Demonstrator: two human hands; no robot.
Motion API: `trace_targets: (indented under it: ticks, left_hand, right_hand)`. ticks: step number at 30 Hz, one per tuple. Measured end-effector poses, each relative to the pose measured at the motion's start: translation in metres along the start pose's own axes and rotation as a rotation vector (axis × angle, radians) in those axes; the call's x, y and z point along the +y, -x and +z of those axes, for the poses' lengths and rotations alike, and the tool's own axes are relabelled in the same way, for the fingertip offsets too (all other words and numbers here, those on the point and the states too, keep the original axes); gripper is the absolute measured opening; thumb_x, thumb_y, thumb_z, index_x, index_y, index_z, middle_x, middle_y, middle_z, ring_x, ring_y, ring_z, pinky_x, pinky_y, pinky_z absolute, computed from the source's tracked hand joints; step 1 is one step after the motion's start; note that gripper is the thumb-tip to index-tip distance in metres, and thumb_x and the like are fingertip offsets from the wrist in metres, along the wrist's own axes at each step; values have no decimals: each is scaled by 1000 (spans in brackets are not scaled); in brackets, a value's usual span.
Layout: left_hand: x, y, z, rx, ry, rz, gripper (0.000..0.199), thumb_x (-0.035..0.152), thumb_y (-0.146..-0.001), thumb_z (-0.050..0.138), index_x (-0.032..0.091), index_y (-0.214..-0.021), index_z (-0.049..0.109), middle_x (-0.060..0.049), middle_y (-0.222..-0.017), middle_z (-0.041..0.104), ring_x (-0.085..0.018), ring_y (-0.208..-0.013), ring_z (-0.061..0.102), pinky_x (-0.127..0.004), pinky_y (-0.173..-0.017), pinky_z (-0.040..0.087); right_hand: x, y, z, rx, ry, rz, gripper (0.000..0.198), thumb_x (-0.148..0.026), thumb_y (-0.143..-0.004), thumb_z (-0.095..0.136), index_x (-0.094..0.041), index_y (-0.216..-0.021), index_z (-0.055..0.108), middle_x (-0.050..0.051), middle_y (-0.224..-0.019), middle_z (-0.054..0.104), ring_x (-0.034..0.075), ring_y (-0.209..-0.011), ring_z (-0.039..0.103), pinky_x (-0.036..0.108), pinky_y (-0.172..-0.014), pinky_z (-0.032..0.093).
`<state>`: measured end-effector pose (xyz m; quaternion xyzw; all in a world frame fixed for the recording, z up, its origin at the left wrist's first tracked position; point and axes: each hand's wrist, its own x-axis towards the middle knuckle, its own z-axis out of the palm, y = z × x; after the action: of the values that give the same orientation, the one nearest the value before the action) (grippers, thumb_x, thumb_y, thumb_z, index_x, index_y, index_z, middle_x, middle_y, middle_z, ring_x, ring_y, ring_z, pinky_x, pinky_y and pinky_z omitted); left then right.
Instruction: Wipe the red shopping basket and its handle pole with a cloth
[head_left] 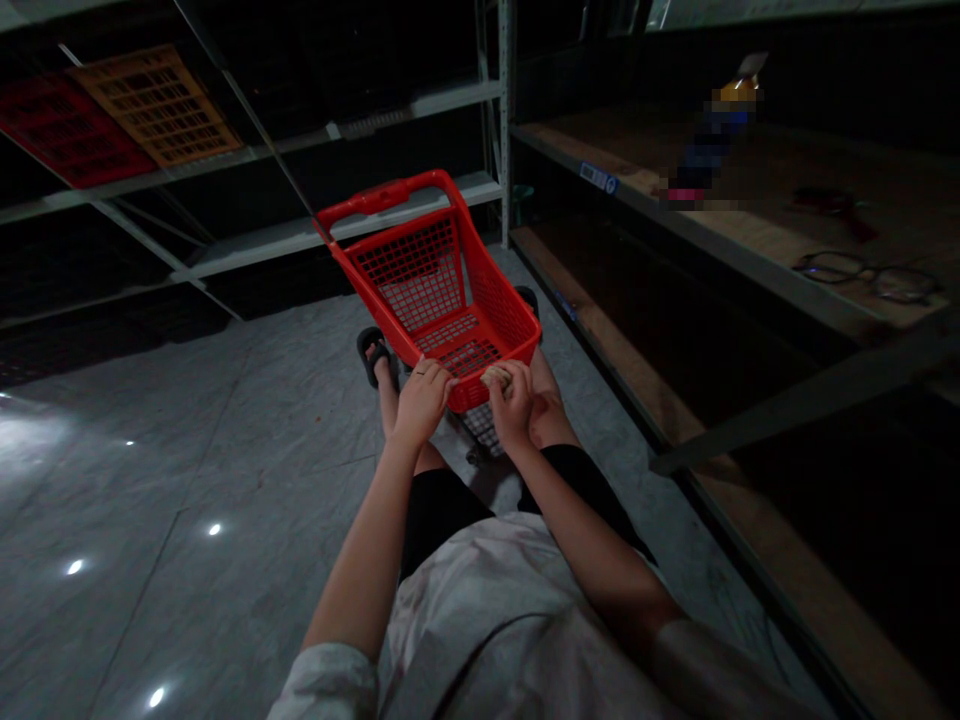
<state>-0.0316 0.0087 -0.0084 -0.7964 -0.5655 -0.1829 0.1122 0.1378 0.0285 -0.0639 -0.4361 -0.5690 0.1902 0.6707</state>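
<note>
A small red plastic shopping cart with a meshed basket stands on the floor between my legs, its handle on the far side. My left hand holds the near rim of the basket, fingers curled over the edge. At the near right corner, my right hand pinches a small crumpled beige cloth against the rim. Only part of that cloth shows above the fingers. Below the basket, the cart's lower frame and a wheel are partly hidden by my hands.
To the right, a wooden shelf carries eyeglasses and a blurred bottle-like item. A metal brace juts out there. Behind the cart, grey racks hold a yellow crate and a red crate. Grey floor lies left.
</note>
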Motion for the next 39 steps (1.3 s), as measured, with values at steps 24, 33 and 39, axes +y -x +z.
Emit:
trace_targets:
  ticks: [24, 33, 39]
  left_hand:
    - [20, 0, 2, 49, 0, -50, 30, 31, -104, 39, 20, -91, 63, -8, -97, 68, -25, -110, 56, -47, -119, 36]
    - [20, 0, 4, 64, -28, -38, 29, 29, -104, 39, 20, -90, 63, -7, -96, 68, -25, -108, 56, -44, -116, 40]
    - [29, -12, 2, -1, -65, -49, 28, 29, -103, 42, 21, -90, 66, -8, -95, 71, -27, -107, 58, -43, -108, 44]
  right_hand:
    - [8, 25, 13, -105, 49, 126, 14, -18, -84, 55, -21, -96, 62, 7, -99, 64, 20, -96, 61, 35, -91, 52]
    - [16, 38, 15, -118, 45, 248, 12, -22, -83, 58, -21, -94, 62, 5, -93, 64, 19, -88, 61, 34, -86, 52]
    - [-5, 15, 16, -60, -44, 75, 14, -19, -85, 57, -22, -98, 62, 6, -103, 62, 21, -103, 59, 38, -97, 49]
